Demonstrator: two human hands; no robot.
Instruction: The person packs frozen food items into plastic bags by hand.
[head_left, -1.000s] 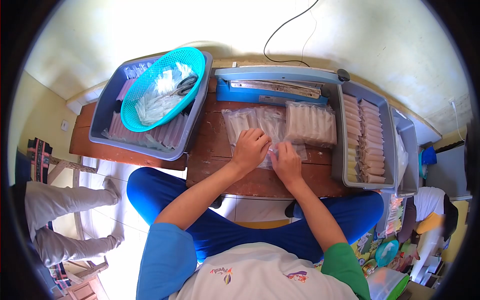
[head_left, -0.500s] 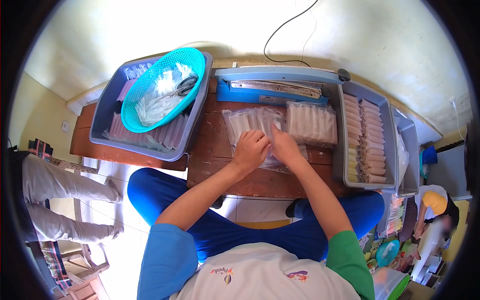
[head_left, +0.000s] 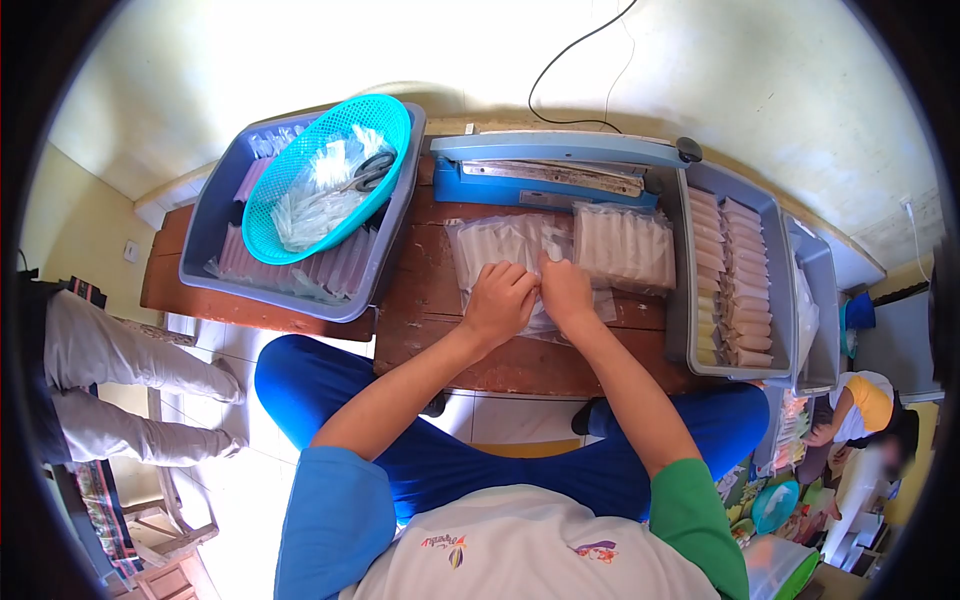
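Note:
A clear plastic bag [head_left: 484, 243] of pale pinkish filled tubes lies flat on the brown wooden table, in front of me. Both hands are at its near side, close together. My left hand [head_left: 500, 300] has its fingers curled over the bag's near part. Beside it, my right hand [head_left: 567, 290] is closed too, thumb pointing away from me, with bag plastic at the fingertips. Just right of them sits another packed bag [head_left: 624, 248] of similar tubes. Loose clear film shows under and around my hands.
Behind the bags stands a long blue lever-arm device [head_left: 545, 180], perhaps a bag sealer. At left, a turquoise basket [head_left: 258, 222] with wrappers and scissors [head_left: 374, 172] rests on a grey tub [head_left: 360, 300] of tubes. More tubes fill a grey bin [head_left: 683, 330] at right. Other people are nearby.
My right thumb has come down and the right hand has drawn in slightly beside the left. My left hand has hardly moved. A person at far right has shifted an arm.

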